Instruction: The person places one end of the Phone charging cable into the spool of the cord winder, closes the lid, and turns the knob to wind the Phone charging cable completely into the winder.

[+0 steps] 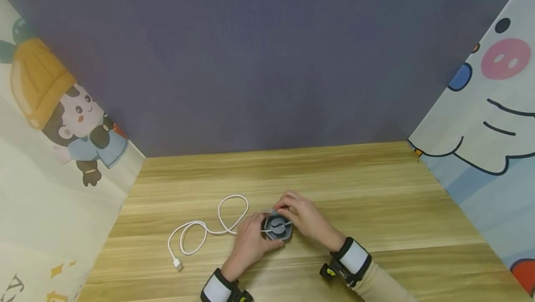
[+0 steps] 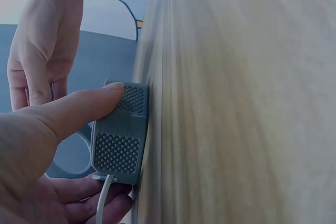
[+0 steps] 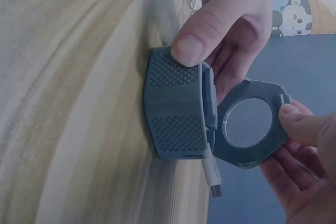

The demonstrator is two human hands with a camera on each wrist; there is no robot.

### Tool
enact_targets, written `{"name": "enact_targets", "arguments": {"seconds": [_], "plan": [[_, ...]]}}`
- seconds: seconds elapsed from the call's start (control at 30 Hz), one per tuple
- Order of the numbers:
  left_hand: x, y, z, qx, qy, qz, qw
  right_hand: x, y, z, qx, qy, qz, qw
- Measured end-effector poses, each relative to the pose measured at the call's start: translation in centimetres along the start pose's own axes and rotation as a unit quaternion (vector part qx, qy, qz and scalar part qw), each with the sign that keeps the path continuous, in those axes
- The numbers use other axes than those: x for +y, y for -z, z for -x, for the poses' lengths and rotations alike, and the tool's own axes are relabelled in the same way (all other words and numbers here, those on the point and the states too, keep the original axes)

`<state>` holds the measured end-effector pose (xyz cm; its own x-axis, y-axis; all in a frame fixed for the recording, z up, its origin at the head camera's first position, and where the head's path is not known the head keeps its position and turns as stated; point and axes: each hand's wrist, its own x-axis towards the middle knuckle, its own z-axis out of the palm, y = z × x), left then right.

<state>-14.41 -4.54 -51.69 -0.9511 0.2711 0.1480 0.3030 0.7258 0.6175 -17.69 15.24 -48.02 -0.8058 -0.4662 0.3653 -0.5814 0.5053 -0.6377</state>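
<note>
A grey hexagonal cable winder case (image 3: 176, 103) with bumpy side panels stands on the table. My left hand (image 1: 251, 240) grips it by its sides, the thumb pressing a textured panel in the left wrist view. Its round lid with a window (image 3: 231, 156) is swung up, and my right hand (image 1: 308, 219) pinches its edge between thumb and fingers. Inside the case, a white cable (image 1: 209, 232) crosses a round grey hub (image 1: 277, 226). One end of it, a small metal-tipped plug (image 3: 212, 174), pokes out of the case's side on the right.
To the left the cable lies in loose loops on the wooden table (image 1: 334, 176), ending in a USB plug (image 1: 178, 265). A dark grey panel (image 1: 267, 60) rises behind, with cartoon-printed walls on both sides.
</note>
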Motion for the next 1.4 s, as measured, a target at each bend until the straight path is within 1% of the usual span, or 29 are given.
{"name": "enact_targets", "arguments": {"seconds": [0.2, 0.33, 0.47, 0.57, 0.77, 0.9, 1.03, 1.17, 1.27, 1.4], "plan": [[0.2, 0.0, 0.0, -0.007, 0.019, 0.013, 0.9997, 0.0, 0.1, 0.6, 0.003, 0.018, 0.004, 1.000], [0.1, 0.2, 0.0, -0.012, 0.028, 0.025, 0.9992, 0.1, 0.1, 1.2, -0.006, 0.029, -0.005, 1.000], [0.1, 0.2, 0.0, -0.015, 0.029, 0.036, 0.9988, 0.1, 0.0, 1.9, -0.018, 0.045, -0.022, 0.999], [0.0, 0.2, -0.1, -0.017, 0.028, 0.038, 0.9987, 0.3, -0.1, 2.4, -0.024, 0.062, -0.023, 0.998], [0.0, 0.3, -0.1, -0.024, 0.025, 0.041, 0.9986, 0.6, -0.3, 3.1, -0.040, 0.084, -0.007, 0.996], [0.0, 0.4, -0.1, -0.026, 0.024, 0.038, 0.9986, 0.9, -0.4, 3.5, -0.050, 0.104, 0.015, 0.993], [0.0, 0.5, -0.2, -0.025, 0.020, 0.033, 0.9990, 1.1, -0.6, 3.8, -0.050, 0.135, 0.038, 0.989], [0.0, 0.5, -0.2, -0.024, 0.017, 0.032, 0.9991, 1.3, -0.8, 3.9, -0.041, 0.167, 0.057, 0.983], [0.0, 0.5, -0.2, -0.026, 0.013, 0.029, 0.9992, 1.4, -0.9, 4.0, -0.040, 0.180, 0.073, 0.980], [0.1, 0.5, -0.2, -0.028, 0.003, 0.017, 0.9995, 1.4, -0.9, 4.1, -0.050, 0.182, 0.085, 0.978]]}}
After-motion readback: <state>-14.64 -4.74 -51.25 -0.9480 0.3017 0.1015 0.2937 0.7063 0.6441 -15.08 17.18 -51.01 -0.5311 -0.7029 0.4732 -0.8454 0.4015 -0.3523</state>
